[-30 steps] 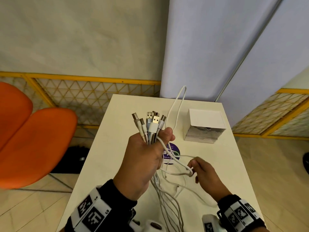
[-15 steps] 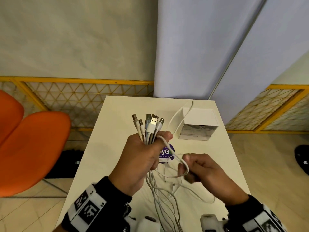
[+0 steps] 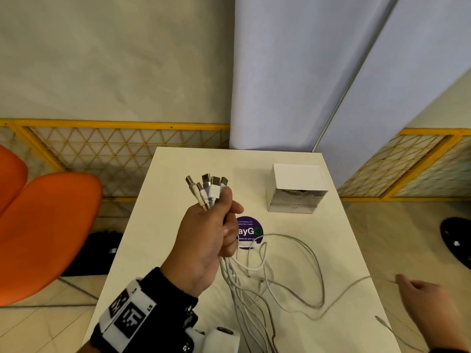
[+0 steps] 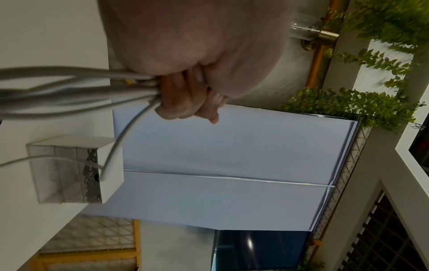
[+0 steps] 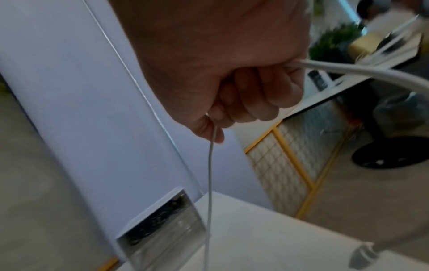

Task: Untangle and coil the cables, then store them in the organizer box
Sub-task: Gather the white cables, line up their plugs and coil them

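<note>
My left hand (image 3: 211,235) is raised over the white table (image 3: 163,225) and grips a bundle of white cables (image 3: 254,284) just below their plugs (image 3: 207,187), which stick up above the fist. The cables hang down in loose loops onto the table. In the left wrist view the same bundle (image 4: 81,86) leaves the curled fingers (image 4: 185,95). My right hand (image 3: 428,301) is out at the table's right edge, blurred, pinching one thin cable (image 5: 210,174) pulled away from the bundle. The white organizer box (image 3: 297,187) with clear drawers stands at the far right of the table.
A round purple sticker (image 3: 248,233) lies on the table beyond my left hand. An orange chair (image 3: 46,225) stands to the left with a black bag (image 3: 94,253) under it. Yellow mesh fencing (image 3: 114,154) and pale partition panels (image 3: 293,72) stand behind the table.
My right hand has swept from beside the left hand out to the right edge, drawing one cable sideways. The loop that stood up near the box now lies on the table.
</note>
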### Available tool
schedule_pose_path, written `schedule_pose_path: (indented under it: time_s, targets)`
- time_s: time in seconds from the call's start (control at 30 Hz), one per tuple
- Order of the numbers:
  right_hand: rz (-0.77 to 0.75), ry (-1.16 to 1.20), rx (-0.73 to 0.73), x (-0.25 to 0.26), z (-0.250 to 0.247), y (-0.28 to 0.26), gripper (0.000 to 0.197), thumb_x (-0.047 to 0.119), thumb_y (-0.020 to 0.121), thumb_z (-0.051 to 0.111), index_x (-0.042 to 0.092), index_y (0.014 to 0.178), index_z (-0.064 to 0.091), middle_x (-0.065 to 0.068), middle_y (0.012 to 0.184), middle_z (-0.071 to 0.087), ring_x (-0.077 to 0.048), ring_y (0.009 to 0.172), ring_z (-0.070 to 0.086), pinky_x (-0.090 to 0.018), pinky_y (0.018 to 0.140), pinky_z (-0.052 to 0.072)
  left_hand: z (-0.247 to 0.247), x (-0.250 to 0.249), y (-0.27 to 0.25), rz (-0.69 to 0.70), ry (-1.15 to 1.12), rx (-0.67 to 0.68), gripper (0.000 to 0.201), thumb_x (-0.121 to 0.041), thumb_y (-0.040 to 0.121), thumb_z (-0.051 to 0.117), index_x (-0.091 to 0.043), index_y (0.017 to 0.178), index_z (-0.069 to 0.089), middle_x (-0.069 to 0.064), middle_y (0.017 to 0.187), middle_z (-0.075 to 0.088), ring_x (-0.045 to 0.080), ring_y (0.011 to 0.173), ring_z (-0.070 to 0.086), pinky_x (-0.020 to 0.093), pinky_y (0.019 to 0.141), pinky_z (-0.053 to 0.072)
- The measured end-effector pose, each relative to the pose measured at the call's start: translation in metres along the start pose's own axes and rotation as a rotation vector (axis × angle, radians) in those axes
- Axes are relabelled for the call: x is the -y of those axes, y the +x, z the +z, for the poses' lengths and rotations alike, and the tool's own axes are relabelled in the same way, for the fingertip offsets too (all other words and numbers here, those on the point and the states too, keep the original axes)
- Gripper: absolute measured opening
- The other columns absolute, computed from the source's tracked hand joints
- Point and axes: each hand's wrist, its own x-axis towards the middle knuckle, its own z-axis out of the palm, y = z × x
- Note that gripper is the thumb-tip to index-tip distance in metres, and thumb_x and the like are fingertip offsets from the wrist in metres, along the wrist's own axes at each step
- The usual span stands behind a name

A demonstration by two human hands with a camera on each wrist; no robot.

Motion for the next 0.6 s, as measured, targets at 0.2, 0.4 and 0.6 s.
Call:
schedule_pose_path:
  time_s: [0.2,0.4,0.6]
  targets:
    - [0.066,-0.526,0.322,-0.074,0.032,0.036,0.065,0.059,0.070,0.053,0.004,0.103,0.064,-0.015,0.113,0.066,-0.026,0.092,0.060,-0.029,0.082,0.048,0.008,-0.002,-0.005,-0.024,0.008,0.177,0.058,-0.048,0.088,0.059,-0.016,0.066,0.016,0.001,0.054,0.014,0.013,0.044,0.011,0.025,0.046,0.011]
    - [-0.394,-0.242,0.365,0.008,0.046,-0.013,0.011,0.026,0.091,0.067,0.029,0.097,0.058,-0.002,0.107,0.066,-0.020,0.104,0.062,-0.029,0.085,0.045,0.010,0.002,-0.011,-0.012,0.110,0.278,0.058,-0.032,0.083,0.071,-0.021,0.054,0.022,-0.002,0.047,0.014,0.014,0.044,0.008,0.030,0.049,0.008]
    - [-0.802,0.189,0.648,0.132,0.013,-0.101,0.024,0.051,0.090,0.059,0.034,0.105,0.069,0.026,0.110,0.067,0.009,0.110,0.057,-0.013,0.095,0.039,0.012,0.000,-0.019,0.000,0.137,0.355,0.058,-0.042,0.085,0.063,-0.020,0.052,0.020,0.000,0.047,0.013,0.015,0.043,0.011,0.026,0.047,0.014]
